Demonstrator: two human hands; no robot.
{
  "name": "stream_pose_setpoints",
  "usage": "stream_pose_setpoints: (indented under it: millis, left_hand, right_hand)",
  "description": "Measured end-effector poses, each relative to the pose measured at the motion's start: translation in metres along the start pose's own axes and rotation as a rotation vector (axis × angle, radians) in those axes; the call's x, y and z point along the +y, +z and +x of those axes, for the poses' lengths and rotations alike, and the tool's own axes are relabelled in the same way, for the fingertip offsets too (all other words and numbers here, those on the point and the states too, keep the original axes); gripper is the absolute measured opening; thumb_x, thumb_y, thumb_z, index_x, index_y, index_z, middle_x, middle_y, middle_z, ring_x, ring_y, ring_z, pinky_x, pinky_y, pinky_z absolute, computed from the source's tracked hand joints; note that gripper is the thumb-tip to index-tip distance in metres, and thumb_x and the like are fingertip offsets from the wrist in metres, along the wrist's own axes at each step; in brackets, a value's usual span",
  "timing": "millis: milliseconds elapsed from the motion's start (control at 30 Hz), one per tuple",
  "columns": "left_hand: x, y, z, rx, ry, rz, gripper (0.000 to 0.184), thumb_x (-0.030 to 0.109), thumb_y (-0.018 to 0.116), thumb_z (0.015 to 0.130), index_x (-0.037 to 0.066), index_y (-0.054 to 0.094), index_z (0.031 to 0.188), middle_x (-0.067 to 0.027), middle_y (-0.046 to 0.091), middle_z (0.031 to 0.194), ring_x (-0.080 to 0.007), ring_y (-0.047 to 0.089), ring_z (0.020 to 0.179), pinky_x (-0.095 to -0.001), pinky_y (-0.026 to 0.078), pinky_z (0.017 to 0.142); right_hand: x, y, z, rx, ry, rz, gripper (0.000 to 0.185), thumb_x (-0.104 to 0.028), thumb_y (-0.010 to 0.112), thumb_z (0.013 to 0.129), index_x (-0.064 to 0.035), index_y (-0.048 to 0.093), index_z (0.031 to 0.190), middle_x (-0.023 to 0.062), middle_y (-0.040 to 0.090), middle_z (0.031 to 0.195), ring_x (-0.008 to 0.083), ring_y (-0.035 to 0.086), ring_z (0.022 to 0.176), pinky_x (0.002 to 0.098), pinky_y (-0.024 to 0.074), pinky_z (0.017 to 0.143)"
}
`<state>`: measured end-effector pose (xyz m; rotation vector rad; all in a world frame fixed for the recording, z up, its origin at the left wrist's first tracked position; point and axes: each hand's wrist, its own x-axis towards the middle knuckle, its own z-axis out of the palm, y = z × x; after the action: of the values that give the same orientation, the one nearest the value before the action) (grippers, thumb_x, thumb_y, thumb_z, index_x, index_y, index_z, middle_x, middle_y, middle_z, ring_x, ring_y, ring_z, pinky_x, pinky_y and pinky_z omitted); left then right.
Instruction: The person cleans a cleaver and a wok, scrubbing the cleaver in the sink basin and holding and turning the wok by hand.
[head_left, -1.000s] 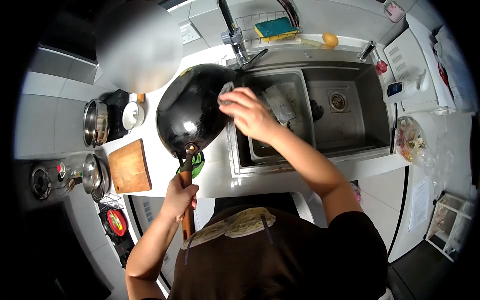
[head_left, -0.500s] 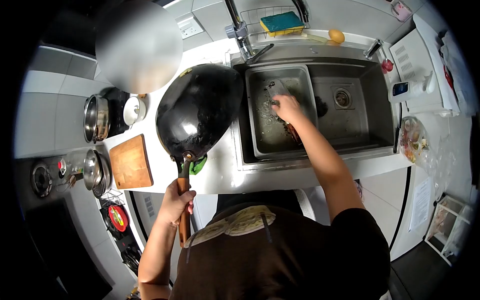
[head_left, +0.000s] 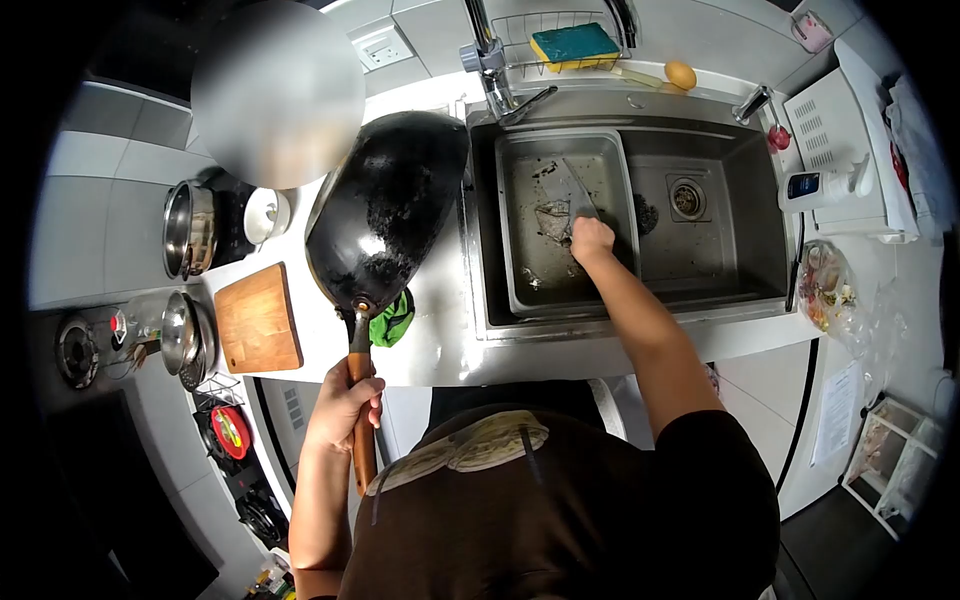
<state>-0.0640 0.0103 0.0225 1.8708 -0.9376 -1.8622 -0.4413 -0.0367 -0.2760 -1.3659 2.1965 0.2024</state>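
My left hand (head_left: 346, 405) is wrapped round the wooden handle of a black wok (head_left: 395, 205). The wok is tilted so its dark outer side faces me, above the counter left of the sink. Beside its handle end lies a green cloth (head_left: 394, 322). My right hand (head_left: 592, 238) is closed on a thin grey blade-like utensil (head_left: 580, 185) inside a rectangular metal basin (head_left: 630, 185). The utensil's exact kind is unclear, and my fingers hide its grip. Murky water with dark bits lies in the basin.
The basin stands in the left part of a steel sink (head_left: 740, 270), under a faucet (head_left: 495, 85). A wooden cutting board (head_left: 258, 318), a white bowl (head_left: 266, 215) and a metal pot (head_left: 190, 230) stand left. A sponge (head_left: 575, 45) and an egg (head_left: 680, 75) are behind the sink.
My right hand has moved toward me in the basin, and the utensil now appears narrow. The wok has shifted slightly left and turned, showing more of the green cloth.
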Motion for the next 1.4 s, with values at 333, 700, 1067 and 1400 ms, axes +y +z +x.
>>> stream_pose_setpoints:
  millis: [333, 700, 1067, 1400]
  left_hand:
    - [-0.010, -0.001, 0.005, -0.024, 0.010, 0.015, 0.020, -0.003, 0.060, 0.077, 0.000, 0.047, 0.093, -0.0057, 0.050, 0.063, -0.0125, 0.048, 0.041, -0.0236, 0.042, 0.035]
    - [-0.006, -0.007, 0.003, -0.072, 0.026, -0.091, 0.019, 0.000, 0.059, 0.078, 0.001, 0.047, 0.092, -0.0049, 0.050, 0.061, -0.0116, 0.046, 0.040, -0.0229, 0.040, 0.035]
    - [-0.013, -0.005, 0.005, -0.083, 0.040, -0.108, 0.020, -0.001, 0.062, 0.077, 0.000, 0.048, 0.091, -0.0049, 0.051, 0.064, -0.0108, 0.049, 0.043, -0.0218, 0.042, 0.037]
    - [-0.011, -0.009, 0.004, -0.094, 0.029, -0.139, 0.018, -0.001, 0.060, 0.078, 0.000, 0.048, 0.090, -0.0050, 0.051, 0.063, -0.0108, 0.048, 0.042, -0.0220, 0.041, 0.036]
  right_hand:
    - [0.001, -0.004, -0.023, 0.130, 0.198, 0.223, 0.054, -0.017, 0.068, 0.078, -0.0033, 0.036, 0.119, 0.0212, 0.065, 0.095, 0.0363, 0.064, 0.095, 0.0439, 0.0511, 0.078]
    - [-0.005, -0.050, -0.044, 0.263, 0.014, 0.437, 0.027, -0.032, 0.064, 0.085, -0.0060, 0.061, 0.090, 0.0160, 0.068, 0.094, 0.0375, 0.064, 0.090, 0.0483, 0.0494, 0.077]
    - [0.030, -0.064, 0.007, -0.368, 0.218, 0.887, 0.031, -0.028, 0.050, 0.098, 0.0019, 0.054, 0.104, 0.0055, 0.054, 0.066, 0.0147, 0.049, 0.053, 0.0330, 0.0425, 0.048]
    - [0.046, -0.062, 0.003, -0.514, 0.336, 0.830, 0.036, -0.032, 0.042, 0.100, -0.0032, 0.053, 0.081, 0.0044, 0.047, 0.057, 0.0149, 0.043, 0.048, 0.0315, 0.0371, 0.047]
